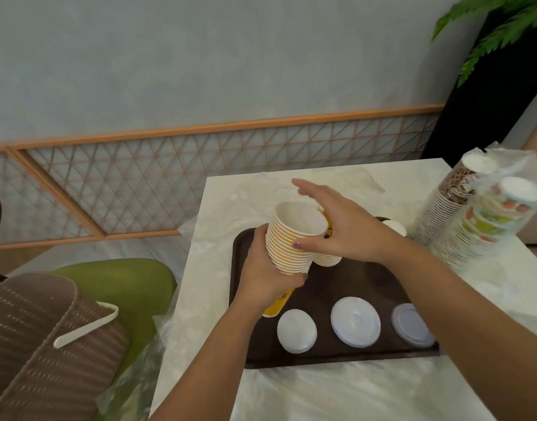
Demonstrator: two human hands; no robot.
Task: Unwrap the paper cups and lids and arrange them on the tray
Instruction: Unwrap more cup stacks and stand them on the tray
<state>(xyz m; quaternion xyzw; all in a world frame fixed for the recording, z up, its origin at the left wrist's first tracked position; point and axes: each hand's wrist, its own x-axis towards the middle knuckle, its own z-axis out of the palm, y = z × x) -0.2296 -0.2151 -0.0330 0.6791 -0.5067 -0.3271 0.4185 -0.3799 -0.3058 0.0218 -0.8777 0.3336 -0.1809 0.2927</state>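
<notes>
Partly, right hand (337, 226) hides cup stacks (326, 256) behind held stack (291, 238).

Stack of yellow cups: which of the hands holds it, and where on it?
The left hand grips the stack of yellow cups around its lower half; the right hand is open beside its rim.

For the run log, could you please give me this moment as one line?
left hand: holds cup stack | right hand: open over stack | tray: three lid stacks | wrapped cups: beside tray
</notes>
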